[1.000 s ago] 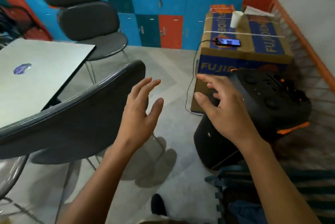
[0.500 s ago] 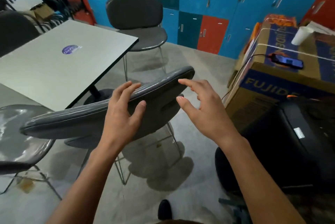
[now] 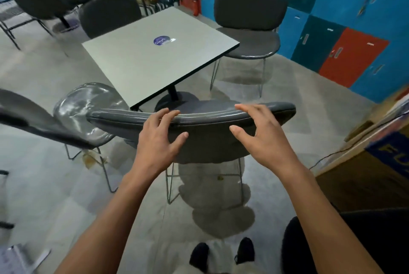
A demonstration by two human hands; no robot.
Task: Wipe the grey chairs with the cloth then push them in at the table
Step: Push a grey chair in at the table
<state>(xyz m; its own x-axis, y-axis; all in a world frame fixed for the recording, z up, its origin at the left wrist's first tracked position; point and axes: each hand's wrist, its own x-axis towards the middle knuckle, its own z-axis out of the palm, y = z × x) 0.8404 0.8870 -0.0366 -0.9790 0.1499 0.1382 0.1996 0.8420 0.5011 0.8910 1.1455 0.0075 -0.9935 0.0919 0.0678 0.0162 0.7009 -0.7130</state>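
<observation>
A grey chair stands right in front of me, its curved backrest (image 3: 210, 140) facing me and its seat towards the white square table (image 3: 143, 63). My left hand (image 3: 155, 143) grips the backrest's top edge, fingers curled over the rim and thumb on the near face. My right hand (image 3: 263, 138) touches the same rim further right with its fingertips, thumb spread and off the surface. A second grey chair with a glossy seat (image 3: 84, 107) stands at the table's left side. A third chair (image 3: 250, 7) sits at the far right corner. No cloth is in view.
More grey chairs (image 3: 108, 12) stand behind the table. A cardboard box (image 3: 376, 163) with a cable running from it and a black speaker (image 3: 354, 240) crowd the right side. Blue and red lockers (image 3: 343, 41) line the far wall. Papers lie on the floor at bottom left.
I have turned from the box and speaker towards the table. Both hands came onto the chair's backrest; the left, open a second ago, now grips its top edge.
</observation>
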